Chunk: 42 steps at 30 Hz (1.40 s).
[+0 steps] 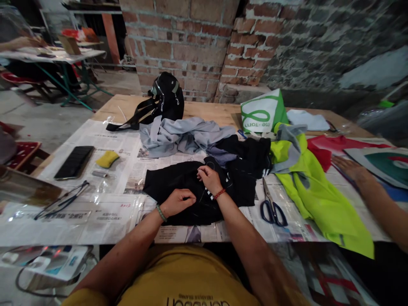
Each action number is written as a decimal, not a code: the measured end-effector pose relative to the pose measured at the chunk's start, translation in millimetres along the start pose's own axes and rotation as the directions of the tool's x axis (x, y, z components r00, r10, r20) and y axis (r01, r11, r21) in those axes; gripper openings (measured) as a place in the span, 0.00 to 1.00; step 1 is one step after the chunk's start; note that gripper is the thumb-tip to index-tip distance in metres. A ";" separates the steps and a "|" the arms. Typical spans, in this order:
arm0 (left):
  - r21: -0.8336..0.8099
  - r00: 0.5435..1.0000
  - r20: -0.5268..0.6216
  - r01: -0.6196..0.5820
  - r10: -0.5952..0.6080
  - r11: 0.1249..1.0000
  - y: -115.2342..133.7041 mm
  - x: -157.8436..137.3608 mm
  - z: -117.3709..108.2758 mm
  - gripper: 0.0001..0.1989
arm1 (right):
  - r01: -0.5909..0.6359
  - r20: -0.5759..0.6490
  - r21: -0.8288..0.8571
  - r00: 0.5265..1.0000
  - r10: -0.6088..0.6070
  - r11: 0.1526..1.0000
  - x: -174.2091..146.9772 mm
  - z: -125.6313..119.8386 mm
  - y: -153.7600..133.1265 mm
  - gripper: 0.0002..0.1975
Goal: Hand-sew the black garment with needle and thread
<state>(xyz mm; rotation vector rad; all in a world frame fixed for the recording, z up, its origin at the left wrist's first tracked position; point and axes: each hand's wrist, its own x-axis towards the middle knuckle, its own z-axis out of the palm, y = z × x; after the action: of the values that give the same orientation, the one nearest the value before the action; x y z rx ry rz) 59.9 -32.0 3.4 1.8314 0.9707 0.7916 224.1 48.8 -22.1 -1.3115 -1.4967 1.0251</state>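
A black garment [174, 180] lies spread on the newspaper in front of me, with thin white lines on its right part. My left hand [178, 202], a green bead bracelet at its wrist, rests low on this cloth, thumb and fingers closed on it. Above the cloth, to the right, my right hand [209, 179] is closed in a pinch; whatever sits between the fingertips is too small to make out. A red bead bracelet circles that wrist. Scissors [270, 206] with dark blue handles lie to the right of the garment.
Behind are grey cloth [188, 134], a black bag [170, 95] and a green-white bag [263, 112]. Left lie a phone [74, 162], yellow sponge [107, 159], thread spool [99, 174] and glasses [63, 202]. Right are a neon-yellow garment [306, 178], another person's hand [349, 168] and an iron [382, 163].
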 end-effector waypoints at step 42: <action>0.039 1.000 -0.005 -0.019 0.019 0.999 -0.3 -0.5 0.8 0.09 | -0.003 0.003 -0.023 1.000 0.003 1.000 -0.4 -0.2 -1.2 0.07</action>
<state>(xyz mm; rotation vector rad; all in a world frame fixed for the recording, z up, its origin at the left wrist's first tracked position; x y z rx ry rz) 60.2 -32.7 2.7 1.8756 0.9796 0.7946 224.0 48.3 -21.0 -1.3295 -1.5134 1.0141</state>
